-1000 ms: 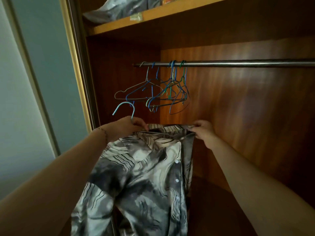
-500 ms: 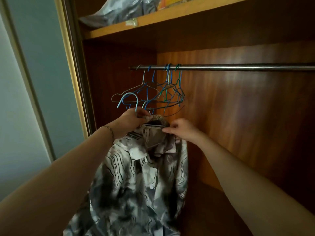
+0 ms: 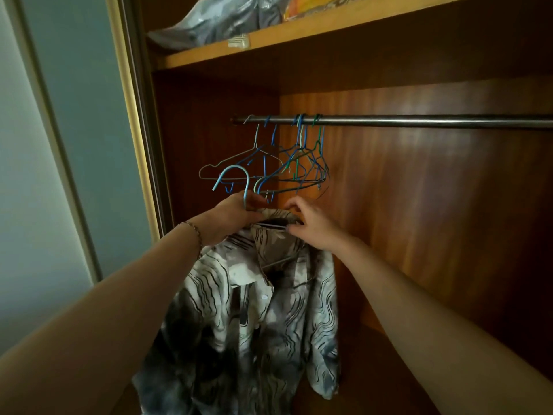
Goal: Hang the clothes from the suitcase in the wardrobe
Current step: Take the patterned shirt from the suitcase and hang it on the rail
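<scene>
A grey, black and cream patterned shirt [image 3: 257, 310] hangs on a light-blue wire hanger [image 3: 233, 178] inside the open wardrobe. My left hand [image 3: 230, 218] grips the hanger's neck just under its hook, together with the shirt's collar. My right hand [image 3: 308, 226] pinches the collar and the hanger wire at the right side. The hook stands free below the metal rail [image 3: 419, 121], touching nothing.
Several empty blue, green and grey wire hangers [image 3: 287, 163] crowd the rail's left end. The rail runs bare to the right. A wooden shelf [image 3: 299, 34] above carries a plastic bag [image 3: 215, 22]. The wardrobe's gold-edged door frame [image 3: 134, 115] stands at the left.
Both hands have lifted the shirt and hanger up toward the rail. My right hand moved left from the shirt's shoulder to the collar, and the shirt now drapes from the hanger.
</scene>
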{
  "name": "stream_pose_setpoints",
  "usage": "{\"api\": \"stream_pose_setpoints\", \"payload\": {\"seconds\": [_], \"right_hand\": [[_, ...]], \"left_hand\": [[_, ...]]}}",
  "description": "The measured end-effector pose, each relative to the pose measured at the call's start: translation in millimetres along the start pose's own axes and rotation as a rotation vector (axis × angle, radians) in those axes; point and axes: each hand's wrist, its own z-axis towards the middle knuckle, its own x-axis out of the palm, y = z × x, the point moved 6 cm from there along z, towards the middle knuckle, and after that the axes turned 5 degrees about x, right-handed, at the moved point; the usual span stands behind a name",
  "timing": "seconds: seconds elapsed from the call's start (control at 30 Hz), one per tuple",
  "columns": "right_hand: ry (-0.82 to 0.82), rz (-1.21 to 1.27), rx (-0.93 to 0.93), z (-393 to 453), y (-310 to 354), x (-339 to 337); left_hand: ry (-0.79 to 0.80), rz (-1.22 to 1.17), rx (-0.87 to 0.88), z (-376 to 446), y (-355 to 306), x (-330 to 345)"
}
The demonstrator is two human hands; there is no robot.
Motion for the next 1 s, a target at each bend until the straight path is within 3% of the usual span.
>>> {"api": "stream_pose_setpoints", "payload": {"seconds": [0.17, 0.37, 0.57, 0.7, 0.87, 1.0], "right_hand": [[-0.030, 0.002, -0.137, -1.7, 21.3, 13.0], [-0.091, 0.021, -0.129, -6.4, 23.7, 12.7], [-0.173, 0.019, -0.084, -3.1, 12.7, 1.2], [-0.169, -0.013, -0.092, -0.9, 11.6, 5.6], [-0.204, 0.005, -0.078, -0.7, 11.1, 6.9], [-0.233, -0.004, -0.060, -1.7, 8.1, 6.2]], "left_hand": [[0.038, -0.006, -0.006, -0.3, -4.2, 9.1], [0.093, -0.063, -0.030, -6.0, -4.0, 6.6], [0.177, 0.155, -0.258, -26.8, 14.3, -20.1], [0.212, 0.069, -0.279, -33.9, 19.2, -25.5], [-0.025, -0.187, -0.311, -32.1, 30.3, -30.8], [-0.078, -0.070, -0.367, -33.6, 34.1, -30.9]]}}
